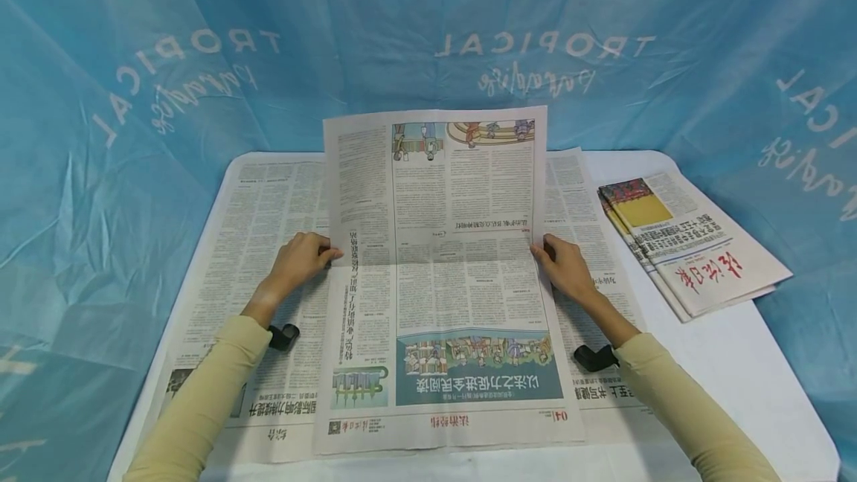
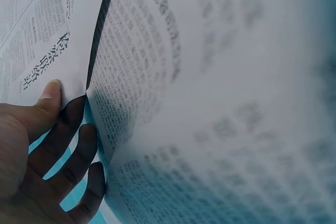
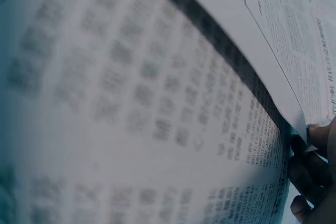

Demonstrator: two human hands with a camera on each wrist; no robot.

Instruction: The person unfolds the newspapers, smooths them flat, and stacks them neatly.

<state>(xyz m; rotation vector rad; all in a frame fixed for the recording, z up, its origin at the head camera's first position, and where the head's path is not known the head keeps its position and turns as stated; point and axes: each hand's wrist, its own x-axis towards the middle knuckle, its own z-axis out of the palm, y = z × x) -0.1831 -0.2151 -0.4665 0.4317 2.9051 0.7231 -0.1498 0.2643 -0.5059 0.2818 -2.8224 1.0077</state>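
Observation:
A half-width newspaper sheet (image 1: 435, 281) stands partly raised in the head view, bent across its middle, its lower part lying toward the table's front. My left hand (image 1: 299, 262) pinches its left edge at the bend, thumb on the printed front. In the left wrist view the left hand (image 2: 52, 150) has its other fingers behind the paper. My right hand (image 1: 565, 265) pinches the opposite edge at the same height. The right wrist view shows that right hand (image 3: 315, 166) at the frame's right side, thumb and forefinger on the paper's edge.
Beneath the raised sheet, a wide spread newspaper (image 1: 268, 207) covers much of the white table (image 1: 730, 363). A stack of folded newspapers (image 1: 696, 251) lies at the right. Blue curtains (image 1: 428, 21) hang behind and at both sides. Black wrist mounts (image 1: 596, 358) sit at both sleeves.

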